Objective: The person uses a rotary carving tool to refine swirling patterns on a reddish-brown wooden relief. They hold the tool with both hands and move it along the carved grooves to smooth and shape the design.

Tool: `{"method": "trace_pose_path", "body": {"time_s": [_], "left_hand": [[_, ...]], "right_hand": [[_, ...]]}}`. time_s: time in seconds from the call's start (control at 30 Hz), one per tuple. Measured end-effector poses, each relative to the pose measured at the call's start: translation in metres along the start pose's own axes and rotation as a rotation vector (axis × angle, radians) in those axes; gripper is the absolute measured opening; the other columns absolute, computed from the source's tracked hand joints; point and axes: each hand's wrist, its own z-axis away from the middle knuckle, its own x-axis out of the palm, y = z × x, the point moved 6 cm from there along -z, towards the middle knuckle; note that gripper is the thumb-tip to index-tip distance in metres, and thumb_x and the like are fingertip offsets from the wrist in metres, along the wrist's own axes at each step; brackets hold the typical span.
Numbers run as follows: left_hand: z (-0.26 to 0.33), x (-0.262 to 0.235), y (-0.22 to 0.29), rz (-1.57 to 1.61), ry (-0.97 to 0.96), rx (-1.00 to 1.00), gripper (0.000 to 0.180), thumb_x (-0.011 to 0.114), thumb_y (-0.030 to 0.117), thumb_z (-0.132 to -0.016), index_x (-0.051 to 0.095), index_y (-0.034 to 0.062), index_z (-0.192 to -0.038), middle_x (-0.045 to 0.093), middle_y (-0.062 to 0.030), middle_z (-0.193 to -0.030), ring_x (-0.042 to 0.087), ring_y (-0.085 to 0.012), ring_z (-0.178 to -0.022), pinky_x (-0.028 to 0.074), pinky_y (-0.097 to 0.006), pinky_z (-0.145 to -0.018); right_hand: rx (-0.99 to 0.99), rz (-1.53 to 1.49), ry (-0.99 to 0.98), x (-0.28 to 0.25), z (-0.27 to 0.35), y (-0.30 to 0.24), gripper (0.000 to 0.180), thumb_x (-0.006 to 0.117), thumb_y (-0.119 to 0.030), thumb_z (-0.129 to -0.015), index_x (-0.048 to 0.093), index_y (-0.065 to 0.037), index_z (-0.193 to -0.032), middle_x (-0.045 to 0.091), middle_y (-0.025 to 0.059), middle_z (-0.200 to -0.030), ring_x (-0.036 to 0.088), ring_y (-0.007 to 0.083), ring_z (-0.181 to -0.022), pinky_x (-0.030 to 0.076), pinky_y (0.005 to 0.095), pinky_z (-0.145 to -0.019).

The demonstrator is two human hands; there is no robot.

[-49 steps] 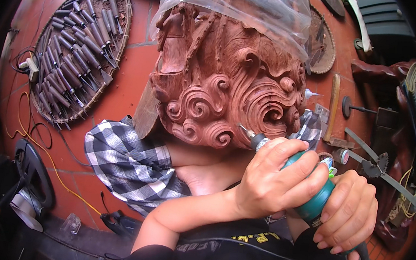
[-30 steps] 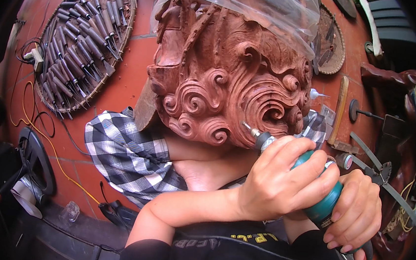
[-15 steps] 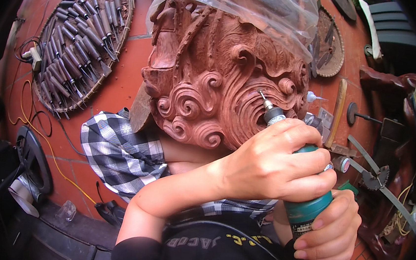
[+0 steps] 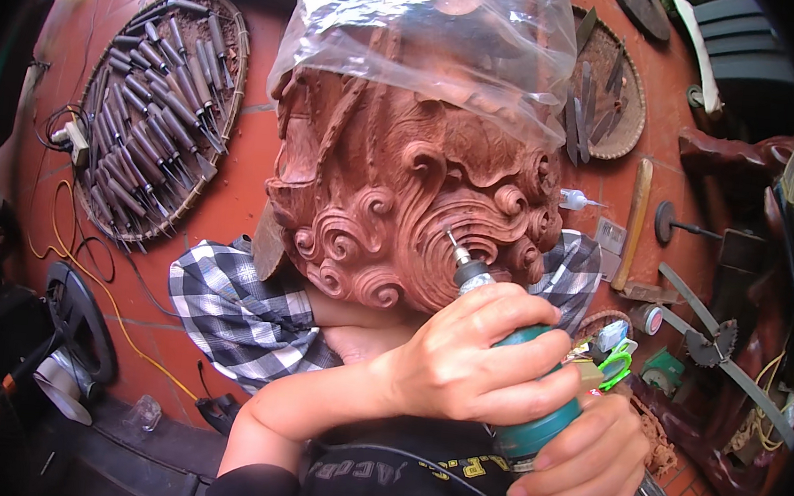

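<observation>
A reddish-brown wood carving (image 4: 337,229) with scroll-like curls and flowing grooves stands in front of me. My left hand (image 4: 491,355) wraps round the front of a green rotary tool (image 4: 539,432), its fingers over the upper body. Lower down and to the right, my right hand (image 4: 585,468) grips the tool's rear end. From the black nose a thin metal bit (image 4: 456,244) points up and left onto the curved grooves at the carving's middle right. Whether its tip touches the wood, I cannot tell. Clear plastic sheeting (image 4: 414,56) covers the carving's far part.
Several wooden-handled chisels fill a woven tray (image 4: 239,92) on the left. Another round tray (image 4: 632,103) with flat blades lies far right. Near it are a wooden mallet (image 4: 638,222), a small bottle (image 4: 576,199) and green-handled scissors (image 4: 615,366). A yellow cord (image 4: 116,332) crosses the tiled floor.
The whole scene has shifted down and slightly left in the view. Hands and tool keep nearly the same place against the carving. The scissors beside my right hand now show.
</observation>
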Motion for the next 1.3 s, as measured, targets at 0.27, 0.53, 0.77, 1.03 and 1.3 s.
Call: {"method": "trace_pose_path", "body": {"time_s": [0.27, 0.53, 0.77, 1.03, 1.3], "left_hand": [[-0.014, 0.022, -0.004, 0.1, -0.056, -0.041, 0.024, 0.073, 0.016, -0.076, 0.072, 0.0116, -0.099, 0.071, -0.0081, -0.101, 0.068, -0.0295, -0.094, 0.057, -0.037, -0.064], [-0.023, 0.039, -0.017, 0.194, -0.161, -0.079, 0.025, 0.072, 0.016, -0.078, 0.072, 0.0125, -0.103, 0.071, -0.0083, -0.103, 0.068, -0.0303, -0.097, 0.058, -0.038, -0.067], [-0.025, 0.033, -0.023, 0.149, -0.236, -0.109, 0.025, 0.074, 0.015, -0.079, 0.072, 0.0149, -0.104, 0.073, -0.007, -0.107, 0.069, -0.0295, -0.098, 0.058, -0.038, -0.073], [-0.022, 0.014, -0.027, 0.058, -0.29, -0.176, 0.031, 0.075, 0.015, -0.08, 0.069, 0.0174, -0.11, 0.072, -0.0057, -0.112, 0.068, -0.029, -0.103, 0.057, -0.038, -0.079], [-0.022, 0.004, -0.024, 0.002, -0.281, -0.185, 0.036, 0.081, 0.011, -0.077, 0.069, 0.0178, -0.11, 0.073, -0.0059, -0.11, 0.068, -0.0282, -0.103, 0.058, -0.038, -0.077]], "right_hand": [[0.216, 0.062, 0.045, -0.022, -0.013, -0.008, 0.011, 0.068, -0.008, -0.078, 0.065, -0.008, -0.067, 0.072, 0.0083, -0.067, 0.071, 0.0185, -0.06, 0.055, 0.028, -0.057], [0.156, 0.164, 0.229, -0.04, -0.006, -0.009, 0.015, 0.065, -0.009, -0.08, 0.065, -0.008, -0.065, 0.07, 0.0078, -0.063, 0.07, 0.0188, -0.057, 0.055, 0.0291, -0.055], [0.137, 0.099, 0.127, -0.049, -0.007, 0.001, 0.016, 0.064, -0.008, -0.086, 0.066, -0.008, -0.07, 0.071, 0.0096, -0.068, 0.073, 0.0213, -0.061, 0.059, 0.0321, -0.059], [0.192, 0.015, 0.252, -0.042, -0.004, 0.016, 0.023, 0.066, -0.006, -0.083, 0.062, -0.01, -0.061, 0.07, 0.0083, -0.062, 0.071, 0.0197, -0.056, 0.057, 0.0315, -0.055], [0.233, -0.008, 0.396, -0.034, -0.008, 0.02, 0.032, 0.069, -0.006, -0.078, 0.053, -0.011, -0.05, 0.066, 0.0077, -0.054, 0.065, 0.0176, -0.046, 0.053, 0.0297, -0.047]]}}
